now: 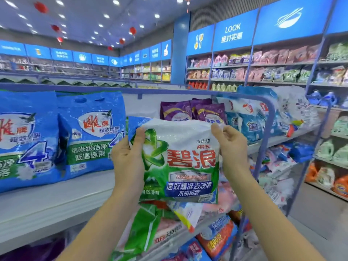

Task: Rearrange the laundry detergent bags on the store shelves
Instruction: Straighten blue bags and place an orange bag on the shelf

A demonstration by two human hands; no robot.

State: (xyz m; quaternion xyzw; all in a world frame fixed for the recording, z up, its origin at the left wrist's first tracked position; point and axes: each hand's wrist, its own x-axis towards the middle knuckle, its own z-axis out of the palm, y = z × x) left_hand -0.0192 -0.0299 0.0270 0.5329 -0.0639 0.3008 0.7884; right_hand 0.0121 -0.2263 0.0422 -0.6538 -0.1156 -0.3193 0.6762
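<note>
White-and-green plastic detergent bag w/ red characters (180, 161): held upright in mid-air in front of the grey top shelf board (56, 196), clear of it, between the blue bags to the left and the purple bags behind.

Left hand (130, 159): fingers wrapped round bag's left edge, thumb on the front. Right hand (232, 146): fingers pinching the top-right corner, thumb and forefinger pressed together on the film.

Step in hand, judged: placing the bag on the top shelf. Recommend: keep the label facing out, lower the bottom seam flat onto the bare board right of the blue bags, settle the powder so the bag stands, release the corner pinch last. Film looks slippery; a one-corner hold may let it sag.

Count, as visible:
- Large blue plastic bags w/ eagle logo (88, 132), upright on top shelf: 2.
- Purple bags (209, 112) at back: 3 approx.; overlap, not certain.
- Blue-white bags (250, 117) at right end: heaped, cannot count.
- Lower shelf: mixed green, pink, orange bags piled; cannot count.
</note>
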